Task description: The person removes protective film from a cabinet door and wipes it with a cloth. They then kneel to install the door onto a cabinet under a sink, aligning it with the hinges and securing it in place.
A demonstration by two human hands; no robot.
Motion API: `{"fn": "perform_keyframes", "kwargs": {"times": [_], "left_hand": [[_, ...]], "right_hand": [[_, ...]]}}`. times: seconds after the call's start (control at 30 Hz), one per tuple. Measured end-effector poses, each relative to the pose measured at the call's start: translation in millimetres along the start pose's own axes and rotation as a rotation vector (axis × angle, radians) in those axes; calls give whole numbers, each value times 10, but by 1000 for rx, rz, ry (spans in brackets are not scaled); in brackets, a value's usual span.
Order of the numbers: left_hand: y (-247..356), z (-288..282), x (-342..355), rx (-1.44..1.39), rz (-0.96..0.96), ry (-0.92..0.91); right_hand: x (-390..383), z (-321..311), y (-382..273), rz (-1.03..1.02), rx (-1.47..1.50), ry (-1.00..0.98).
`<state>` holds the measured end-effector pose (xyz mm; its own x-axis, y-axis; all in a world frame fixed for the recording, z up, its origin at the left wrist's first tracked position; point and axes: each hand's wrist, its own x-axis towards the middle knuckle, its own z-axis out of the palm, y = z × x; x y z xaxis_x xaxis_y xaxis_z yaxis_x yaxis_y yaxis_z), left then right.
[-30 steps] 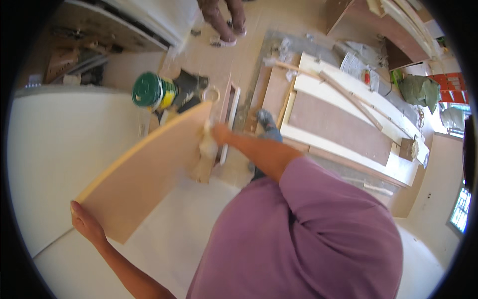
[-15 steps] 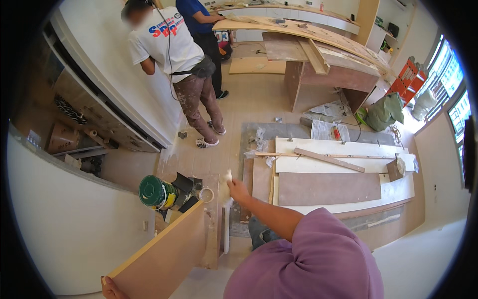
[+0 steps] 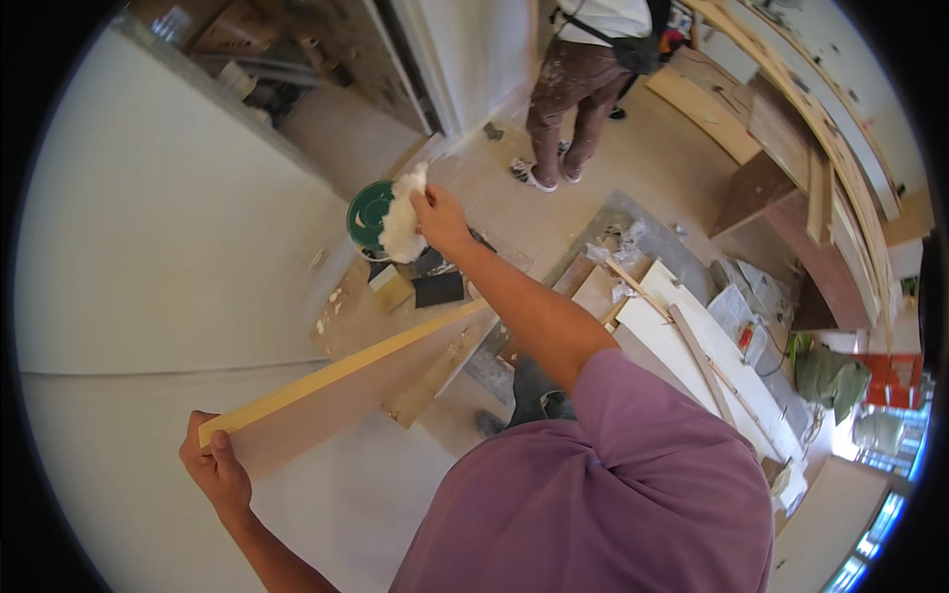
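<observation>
My left hand (image 3: 215, 469) is wrapped round the near end of a long wooden board (image 3: 341, 378), thumb on one face and fingers on the other. The board stands on edge, its pale yellow edge upward, and slants away toward the middle of the view. With my arm stretched forward, my right hand (image 3: 442, 219) grips a fluffy white wad (image 3: 400, 219), perhaps cloth or wool. That wad hangs in front of a green-lidded bucket (image 3: 368, 210) and hides part of it; whether they touch I cannot tell.
Dark scraps (image 3: 438, 290) and a yellowish sponge-like block (image 3: 391, 289) lie by the bucket. At the right, white panels (image 3: 672, 301) and wood strips cover grey sheeting. A person in brown trousers (image 3: 578, 89) stands ahead. A workbench (image 3: 781, 212) stands far right; a white wall (image 3: 178, 227) rises left.
My view has turned left. My right hand has carried the white wad forward to the bucket. My left hand still grips the board, whose near end now sits higher in view.
</observation>
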<state>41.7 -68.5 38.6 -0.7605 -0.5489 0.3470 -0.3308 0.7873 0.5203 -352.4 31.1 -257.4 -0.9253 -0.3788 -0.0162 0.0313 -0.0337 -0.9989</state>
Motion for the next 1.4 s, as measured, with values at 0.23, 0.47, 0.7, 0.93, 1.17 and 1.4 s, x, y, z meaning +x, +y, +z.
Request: {"fn": "perform_keyframes", "kwargs": {"times": [0.23, 0.47, 0.7, 0.93, 1.17, 1.4], "left_hand": [[525, 197, 81, 30, -20, -18], [552, 435, 160, 71, 4, 27], [474, 393, 213, -60, -47, -190], [-577, 117, -569, 92, 22, 277], [-1039, 945, -1011, -765, -265, 68], [-1100, 1622, -828, -887, -261, 146]], "right_hand": [[596, 297, 428, 106, -362, -96], [-657, -371, -1040, 25, 71, -835], [-1711, -484, -1965, -324, -462, -884], [-1849, -1124, -1588, -138, -312, -716], [-1993, -1352, -1491, -1, -570, -582], [-2156, -1760, -1194, 139, -420, -473]]}}
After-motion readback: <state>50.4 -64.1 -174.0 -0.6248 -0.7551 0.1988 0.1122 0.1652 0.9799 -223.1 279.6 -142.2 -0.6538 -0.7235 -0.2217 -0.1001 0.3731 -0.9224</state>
